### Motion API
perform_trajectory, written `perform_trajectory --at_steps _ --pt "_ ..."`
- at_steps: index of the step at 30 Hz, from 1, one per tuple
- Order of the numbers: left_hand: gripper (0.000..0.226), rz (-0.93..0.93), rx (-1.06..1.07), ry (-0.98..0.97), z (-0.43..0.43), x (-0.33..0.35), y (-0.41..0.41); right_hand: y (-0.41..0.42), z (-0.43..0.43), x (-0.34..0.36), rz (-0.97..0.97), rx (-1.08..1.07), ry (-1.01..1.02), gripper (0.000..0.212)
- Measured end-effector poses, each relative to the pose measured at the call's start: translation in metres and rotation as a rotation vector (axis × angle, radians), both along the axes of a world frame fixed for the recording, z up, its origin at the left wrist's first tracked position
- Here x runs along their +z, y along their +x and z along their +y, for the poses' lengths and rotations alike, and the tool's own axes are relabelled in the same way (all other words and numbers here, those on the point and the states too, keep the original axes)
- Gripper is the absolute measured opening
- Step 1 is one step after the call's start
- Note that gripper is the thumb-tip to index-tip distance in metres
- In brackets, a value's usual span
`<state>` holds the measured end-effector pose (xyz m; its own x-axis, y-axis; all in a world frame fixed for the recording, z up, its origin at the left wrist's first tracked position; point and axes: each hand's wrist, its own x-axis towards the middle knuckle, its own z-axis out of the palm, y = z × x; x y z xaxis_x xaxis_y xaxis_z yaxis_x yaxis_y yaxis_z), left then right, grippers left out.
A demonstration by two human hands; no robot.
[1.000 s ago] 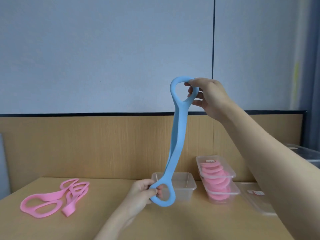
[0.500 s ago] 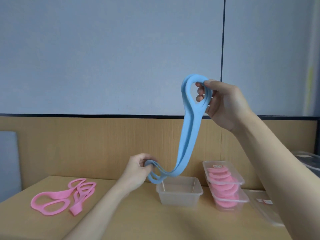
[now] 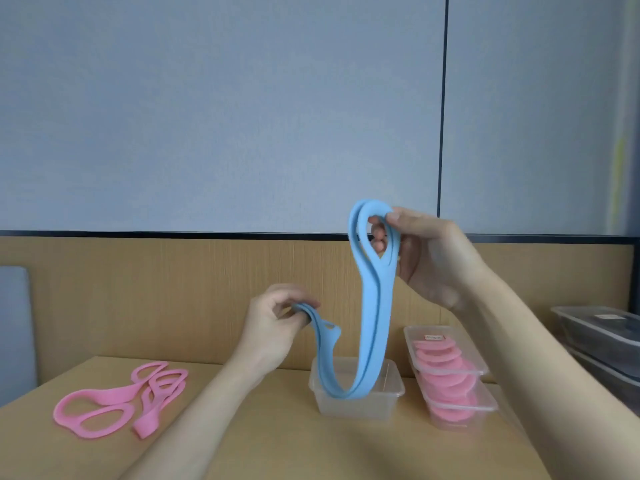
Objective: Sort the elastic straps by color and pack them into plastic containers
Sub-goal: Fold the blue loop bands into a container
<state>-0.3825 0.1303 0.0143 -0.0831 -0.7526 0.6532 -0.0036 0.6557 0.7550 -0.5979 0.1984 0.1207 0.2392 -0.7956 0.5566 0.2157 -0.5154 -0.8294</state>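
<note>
A blue elastic strap (image 3: 375, 317) hangs in a U shape between my two hands. My right hand (image 3: 426, 258) pinches its upper loop, held high. My left hand (image 3: 273, 323) grips the other loop end, lower and to the left. The bottom of the U dips into a clear plastic container (image 3: 391, 393) on the table. Pink straps (image 3: 117, 400) lie loose on the table at the left. Two stacked clear containers (image 3: 450, 372) at the right hold pink straps.
The wooden table (image 3: 277, 445) meets a wood-panelled wall behind. Dark lidded bins (image 3: 599, 337) stand at the far right. A clear lid (image 3: 512, 414) lies flat right of the stacked containers. A grey chair back (image 3: 15, 323) shows at the left edge.
My right hand has come down and my left hand has risen, so the stretched blue strap has gone slack and its middle now sags into the clear container.
</note>
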Motion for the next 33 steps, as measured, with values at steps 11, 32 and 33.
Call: perform_trajectory --at_steps 11,32,33 --pt "0.019 0.235 -0.151 0.052 0.033 0.017 -0.03 0.041 -0.004 -0.075 -0.24 -0.285 0.238 0.024" --pt "0.051 0.297 -0.459 0.329 0.024 -0.006 -0.019 0.044 -0.009 -0.083 -0.193 -0.17 0.321 0.02" --pt "0.052 0.284 -0.473 0.353 0.022 -0.012 -0.017 0.042 -0.009 -0.081 -0.202 -0.187 0.319 0.018"
